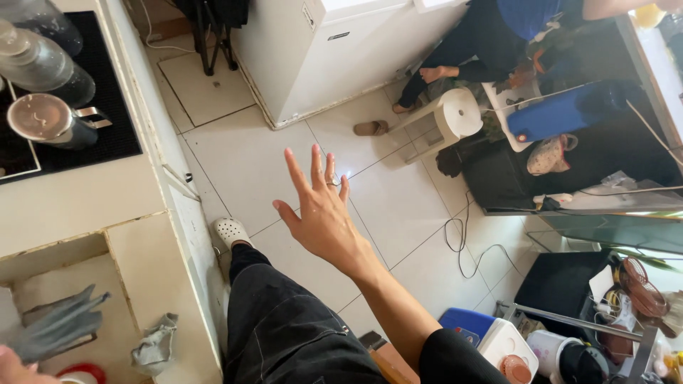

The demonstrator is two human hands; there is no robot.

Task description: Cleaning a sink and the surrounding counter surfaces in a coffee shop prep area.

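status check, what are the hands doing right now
Right hand open, fingers spread, empty, out over the tiled floor. Left hand barely in view at bottom-left, by grey cloth; grip unclear. Nothing near the right hand.

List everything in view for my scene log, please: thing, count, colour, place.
Metal jug: one, silver, on black mat, upper left.
Chest freezer: one, white, top centre.
Stool: one, white, tipped beside freezer.
Sandal: one, tan, on floor tiles.
Cable: one, black, floor right.
Rag: one, grey, counter edge.
Seated person: one, dark clothes, top right.
Shoe: one, white, wearer's foot.
Right hand: empty, fingers spread, centre.
Left hand: barely visible, bottom-left corner.
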